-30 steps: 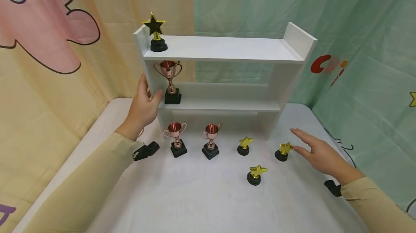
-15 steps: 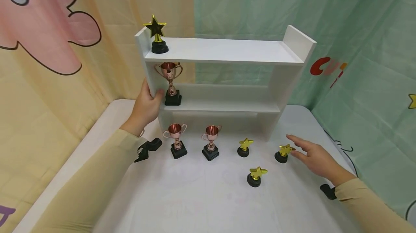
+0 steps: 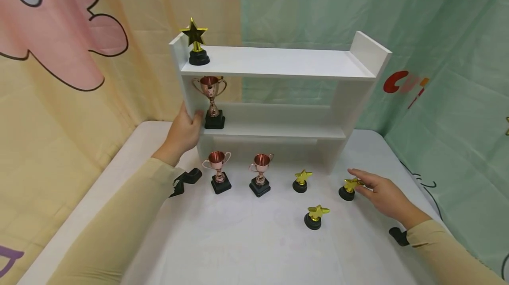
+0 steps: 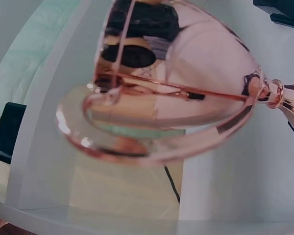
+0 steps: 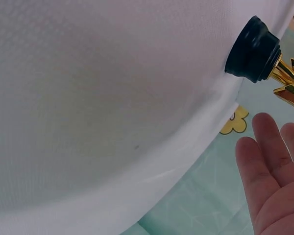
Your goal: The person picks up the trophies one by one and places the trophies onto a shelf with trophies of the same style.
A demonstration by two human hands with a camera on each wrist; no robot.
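Gold star trophy, rightmost of three on the white tablecloth, is flanked by the right hand, its fingers extended and parted with nothing gripped; whether the star is touched cannot be told. A steadier hold would probably be had if neck or black base were pinched rather than the slick points. The left panel of the white shelf is gripped by the left hand, thumb at the front edge; that brace is best kept gentle, lest the rose-gold cup trophy just beside it be jolted. By the right wrist view the palm, hidden from the head view, is revealed; by the left, a thin dark line beyond the shelf.
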